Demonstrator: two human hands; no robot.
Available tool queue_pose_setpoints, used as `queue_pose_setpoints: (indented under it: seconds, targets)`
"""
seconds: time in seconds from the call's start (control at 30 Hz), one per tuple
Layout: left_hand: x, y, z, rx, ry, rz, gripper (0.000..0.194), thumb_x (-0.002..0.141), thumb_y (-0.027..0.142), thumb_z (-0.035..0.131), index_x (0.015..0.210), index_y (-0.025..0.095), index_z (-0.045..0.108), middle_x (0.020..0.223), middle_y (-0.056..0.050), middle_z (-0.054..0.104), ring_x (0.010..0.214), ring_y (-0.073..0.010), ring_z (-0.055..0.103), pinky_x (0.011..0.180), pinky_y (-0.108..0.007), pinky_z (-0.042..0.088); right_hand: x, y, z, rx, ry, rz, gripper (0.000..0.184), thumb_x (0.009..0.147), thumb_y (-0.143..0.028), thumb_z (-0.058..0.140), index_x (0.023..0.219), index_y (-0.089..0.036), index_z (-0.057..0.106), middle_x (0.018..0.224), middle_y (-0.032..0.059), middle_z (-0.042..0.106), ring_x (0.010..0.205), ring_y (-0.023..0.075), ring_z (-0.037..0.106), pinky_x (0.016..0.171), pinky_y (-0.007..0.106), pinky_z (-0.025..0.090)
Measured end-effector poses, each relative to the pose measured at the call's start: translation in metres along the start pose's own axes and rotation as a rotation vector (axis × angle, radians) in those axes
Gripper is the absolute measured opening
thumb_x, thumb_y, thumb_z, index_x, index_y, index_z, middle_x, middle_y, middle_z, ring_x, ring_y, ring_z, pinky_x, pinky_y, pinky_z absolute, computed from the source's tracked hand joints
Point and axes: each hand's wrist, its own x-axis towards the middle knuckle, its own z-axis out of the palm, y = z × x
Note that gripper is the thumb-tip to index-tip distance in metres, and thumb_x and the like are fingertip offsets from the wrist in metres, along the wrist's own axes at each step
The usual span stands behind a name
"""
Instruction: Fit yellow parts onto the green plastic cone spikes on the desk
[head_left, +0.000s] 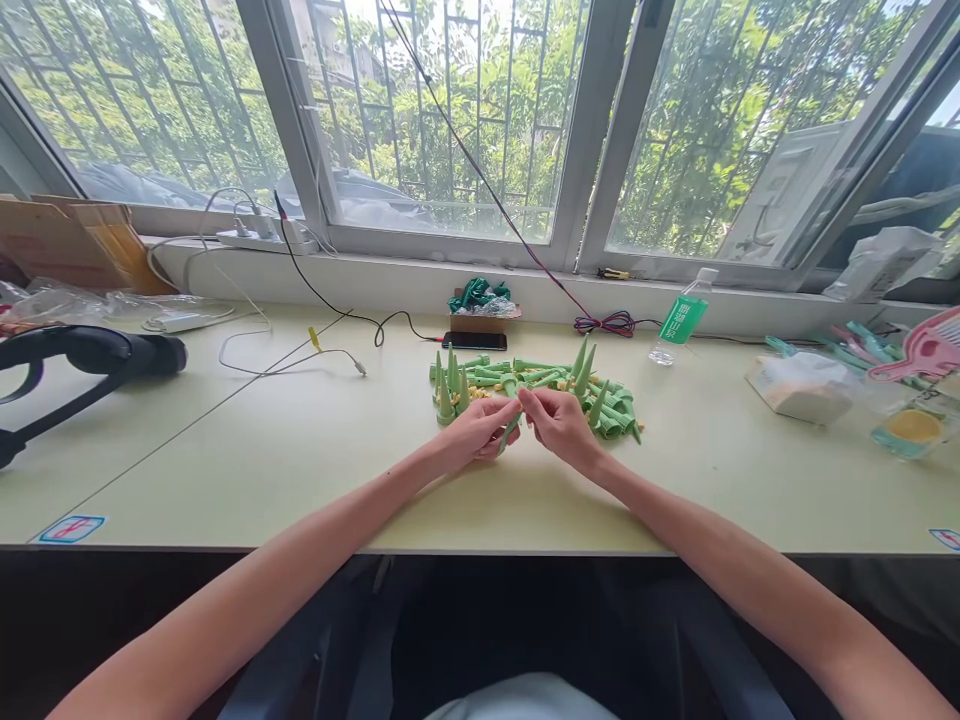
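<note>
- The left hand [481, 430] has its grip closed around a slim green piece [510, 434], whose lower end shows beneath the fingers, over the near part of the counter [315, 480].
- The right hand [559, 422] meets the left at its fingertips, its grip pinched together; whatever may lie between the tips is too small to make out.
- Just behind both hands spreads a heap of green tubes [618, 408], lying in many directions with small yellow bits [480, 394] among them.
- Green cones [445, 402] stand point up in a cluster near the left hand; more pointed cones [582, 372] rise beyond the right hand.
- Behind the heap a dark phone [475, 341] lies flat, with a small box [487, 323] behind it holding crumpled green and silvery stuff.
- A clear bottle [679, 320] with a green label leans a little, near the heap on its right.
- Well apart at the far left sits a black headset [82, 365]; at the far right, a pink brush [924, 346] and a white packet [796, 386].
</note>
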Motion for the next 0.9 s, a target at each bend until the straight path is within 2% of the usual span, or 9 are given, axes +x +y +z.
queue_pose_setpoints:
  seconds: [0.5, 0.9]
  targets:
    - [-0.002, -0.001, -0.014, 0.047, -0.089, -0.022, 0.046, 0.086, 0.06, 0.056, 0.083, 0.014, 0.057, 0.058, 0.004, 0.049, 0.036, -0.0004, 0.021, 0.036, -0.019, 0.016, -0.006, -0.006, -0.001, -0.012, -0.045, 0.001, 0.058, 0.087, -0.066, 0.049, 0.054, -0.019, 0.048, 0.035, -0.0047, 0.041, 0.03, 0.0095, 0.044, 0.04, 0.023, 0.032]
    - [-0.003, 0.0, -0.016, 0.089, -0.077, -0.033, 0.048, 0.083, 0.062, 0.058, 0.087, 0.014, 0.06, 0.058, 0.003, 0.049, 0.037, -0.0013, 0.022, 0.036, -0.019, 0.016, -0.006, -0.004, 0.0, -0.021, -0.06, 0.007, 0.058, 0.086, -0.068, 0.049, 0.054, -0.019, 0.048, 0.036, -0.0043, 0.042, 0.031, 0.0107, 0.047, 0.038, 0.023, 0.031]
